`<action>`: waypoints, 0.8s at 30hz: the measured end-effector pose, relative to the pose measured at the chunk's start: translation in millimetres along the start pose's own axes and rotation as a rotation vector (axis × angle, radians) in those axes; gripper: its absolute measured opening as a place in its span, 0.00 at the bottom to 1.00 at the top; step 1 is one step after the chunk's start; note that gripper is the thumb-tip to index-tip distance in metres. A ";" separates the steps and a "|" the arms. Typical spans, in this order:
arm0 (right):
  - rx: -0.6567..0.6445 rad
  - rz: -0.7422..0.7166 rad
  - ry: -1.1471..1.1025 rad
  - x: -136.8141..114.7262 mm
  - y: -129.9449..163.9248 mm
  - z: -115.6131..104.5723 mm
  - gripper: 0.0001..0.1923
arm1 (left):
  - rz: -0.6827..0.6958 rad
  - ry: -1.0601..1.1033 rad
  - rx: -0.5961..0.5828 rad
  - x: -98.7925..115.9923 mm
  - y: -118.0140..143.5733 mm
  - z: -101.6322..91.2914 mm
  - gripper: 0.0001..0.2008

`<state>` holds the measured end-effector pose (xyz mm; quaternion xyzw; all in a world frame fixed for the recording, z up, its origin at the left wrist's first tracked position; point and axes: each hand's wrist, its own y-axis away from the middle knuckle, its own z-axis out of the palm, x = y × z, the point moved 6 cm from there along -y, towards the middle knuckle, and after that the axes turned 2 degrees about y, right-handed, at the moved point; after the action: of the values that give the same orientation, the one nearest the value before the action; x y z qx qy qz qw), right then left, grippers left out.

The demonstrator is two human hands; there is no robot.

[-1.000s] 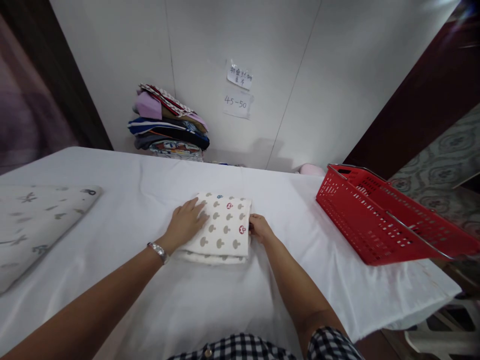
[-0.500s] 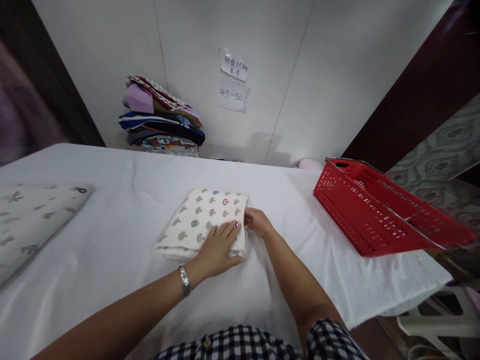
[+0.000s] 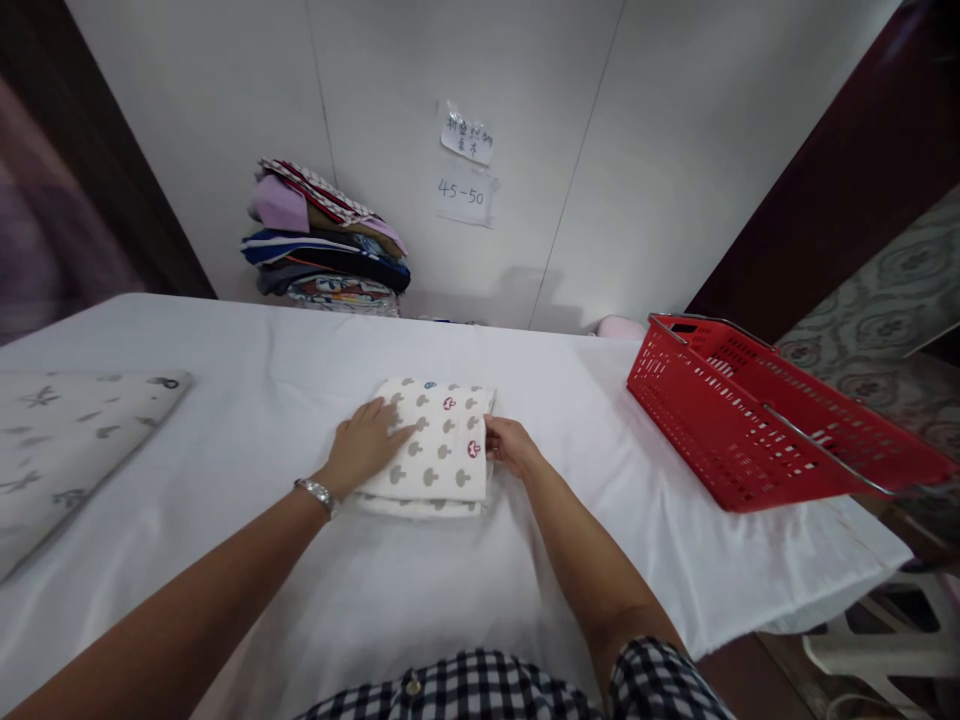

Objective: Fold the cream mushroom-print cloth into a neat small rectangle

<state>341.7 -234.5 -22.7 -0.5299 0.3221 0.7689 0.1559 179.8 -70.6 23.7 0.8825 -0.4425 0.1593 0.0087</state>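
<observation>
A folded white cloth (image 3: 442,440) printed with grey, red and blue mushrooms lies on the white-covered table (image 3: 555,560) in front of me. Palm down, my left hand (image 3: 365,445) rests on the cloth's left side with its fingers apart; the part of the cloth beneath it is hidden. At the right edge, my right hand (image 3: 510,443) pinches the folded layers between thumb and fingers. Along the near side, a lower layer of the cloth shows below the top fold.
A red plastic basket (image 3: 690,420) with metal handles stands at the right. Another folded printed cloth (image 3: 82,420) lies at the far left. Behind the table's back edge, a stack of folded fabrics (image 3: 322,240) leans by the wall. A white plastic stool (image 3: 885,650) is at lower right.
My left hand has slid from the cloth's near right part across to its left side. My right hand stays at the right edge, moved only slightly.
</observation>
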 end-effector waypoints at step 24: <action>0.192 -0.075 0.217 2.2 5.1 -8.9 0.08 | -0.264 0.231 -0.142 -39.3 11.9 -1.0 0.31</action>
<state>344.2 -244.4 -25.1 -0.6041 0.3888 0.6666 0.1988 148.3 -47.1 11.8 0.9060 -0.3289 0.2254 0.1424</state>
